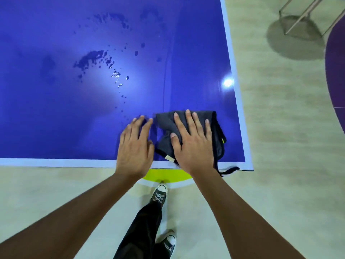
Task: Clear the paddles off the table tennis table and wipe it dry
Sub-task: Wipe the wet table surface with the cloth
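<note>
Wet blue table (56, 118); right hand (194, 144) grip spread flat on dark cloth (166, 126); left hand (135, 146) spread beside.

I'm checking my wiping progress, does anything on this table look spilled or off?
Yes. Water droplets are scattered across the blue table, beyond the hands, with a fainter patch farther off. The dark cloth lies flat under the right hand near the corner, short of them. No paddles are visible.

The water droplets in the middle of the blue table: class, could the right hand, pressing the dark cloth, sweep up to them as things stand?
Probably yes. The right hand lies flat on the cloth, and only bare table separates it from the droplets; no paddles show.
</note>
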The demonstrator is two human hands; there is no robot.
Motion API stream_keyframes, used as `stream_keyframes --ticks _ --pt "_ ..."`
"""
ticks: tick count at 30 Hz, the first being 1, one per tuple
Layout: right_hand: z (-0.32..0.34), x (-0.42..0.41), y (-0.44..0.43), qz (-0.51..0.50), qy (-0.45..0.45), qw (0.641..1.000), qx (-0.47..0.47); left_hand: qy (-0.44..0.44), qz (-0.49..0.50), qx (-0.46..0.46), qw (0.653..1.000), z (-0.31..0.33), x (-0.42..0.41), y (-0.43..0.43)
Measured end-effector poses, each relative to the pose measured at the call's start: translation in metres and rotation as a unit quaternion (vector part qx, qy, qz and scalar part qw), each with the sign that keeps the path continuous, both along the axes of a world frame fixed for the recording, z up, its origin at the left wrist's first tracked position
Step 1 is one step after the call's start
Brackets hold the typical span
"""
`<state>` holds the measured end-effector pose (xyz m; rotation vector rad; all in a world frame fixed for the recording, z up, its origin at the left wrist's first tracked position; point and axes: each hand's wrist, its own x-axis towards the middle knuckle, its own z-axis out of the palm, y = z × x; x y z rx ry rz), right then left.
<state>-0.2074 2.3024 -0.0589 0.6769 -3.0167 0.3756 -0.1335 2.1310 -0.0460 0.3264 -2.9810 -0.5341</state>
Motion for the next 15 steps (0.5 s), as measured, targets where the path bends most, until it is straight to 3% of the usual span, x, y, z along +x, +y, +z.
stream_keyframes --ticks 5,15 --pt "-0.001 0.058 -0.002 -0.004 0.007 1.0 -0.01 -0.026 0.022 0.02 0.999 0.0 0.04 0.014" --pt "-0.003 0.008 -0.035 0.023 0.007 1.0 -0.009 0.025 0.102 0.068 0.992 0.012 0.01 -0.002"
